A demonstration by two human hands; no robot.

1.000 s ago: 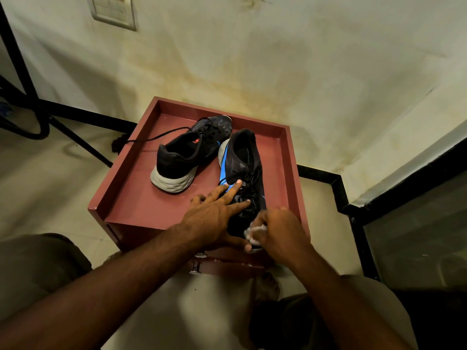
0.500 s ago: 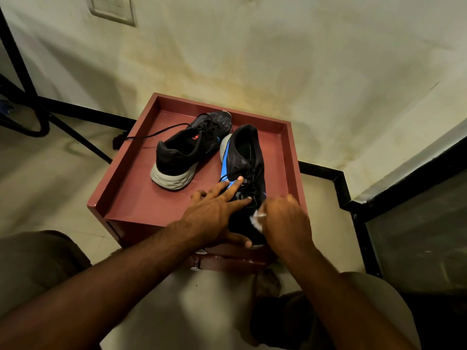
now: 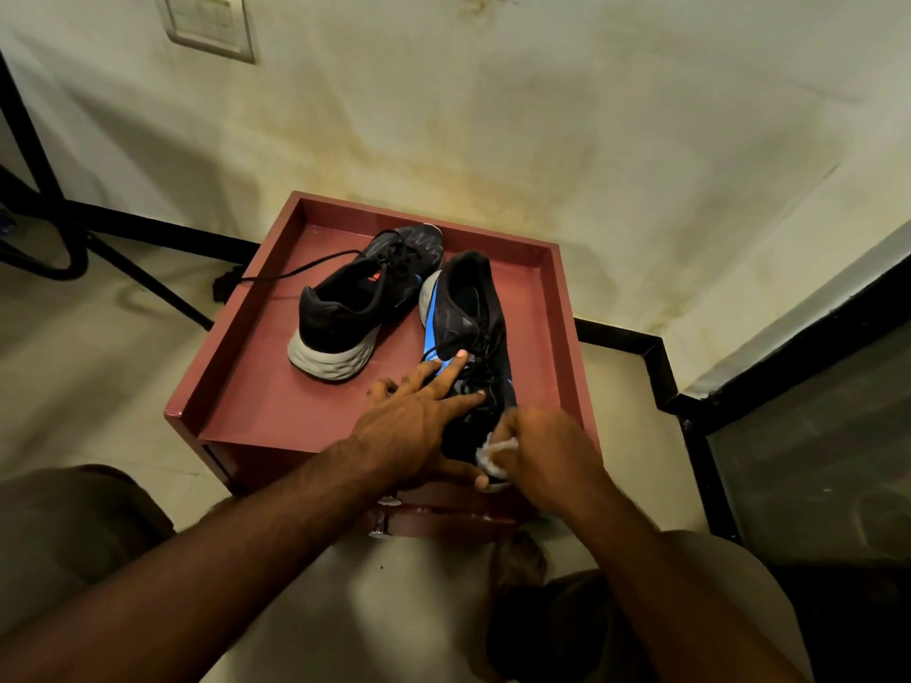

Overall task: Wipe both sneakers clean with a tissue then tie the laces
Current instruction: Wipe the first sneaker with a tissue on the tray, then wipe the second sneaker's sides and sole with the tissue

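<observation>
On the red tray (image 3: pixel 236 386), the left sneaker (image 3: pixel 360 308) lies untied with no legible branding, the left hand (image 3: pixel 419 421) presses spread flat on the right sneaker (image 3: pixel 468 313), and the right hand (image 3: pixel 542 451) pinches a tissue (image 3: pixel 495 451) against its toe.

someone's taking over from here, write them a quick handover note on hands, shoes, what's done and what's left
Left hand: open, pressed flat on the near black sneaker with the blue stripe, steadying it.
Right hand: shut on a crumpled white tissue, wiping that sneaker's toe end.
Both sneakers sit on the red-brown rimmed stand. The far black sneaker with the grey sole lies to the left, one loose lace trailing over the rim.
Done: wiping of the near sneaker is under way.
Left: finish it, wipe the far sneaker if needed, tie the laces; none look tied.
</observation>
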